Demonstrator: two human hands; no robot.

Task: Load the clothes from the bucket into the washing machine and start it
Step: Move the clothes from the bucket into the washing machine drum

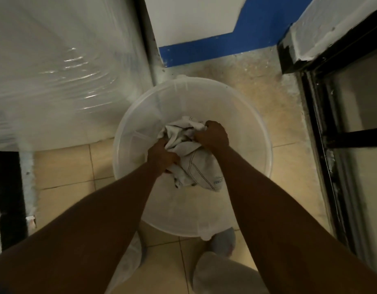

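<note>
- Head view, looking straight down: both arms reach into a see-through bucket (266,132) sitting on the tan tile floor (64,166).
- The clothes (191,153), a pale crumpled bundle with a stitched seam and a small printed tag, are down inside the bucket, roughly in the middle.
- Left hand (162,157) is closed around the near-left edge of the bundle, fingers buried in the fabric.
- Right hand (213,135) is fisted on the far-right side of the same bundle.
- Just left of the bucket is a big white thing wrapped in shiny plastic film (56,71), close enough that it nearly touches the rim. Can't tell what's under the wrap.
- Right side has a black metal door frame (323,145), a bit apart from the bucket.
- Wall ahead is white with a blue band (215,47) at the bottom.
- Feet (222,240) in light footwear right at the bucket's near rim.
</note>
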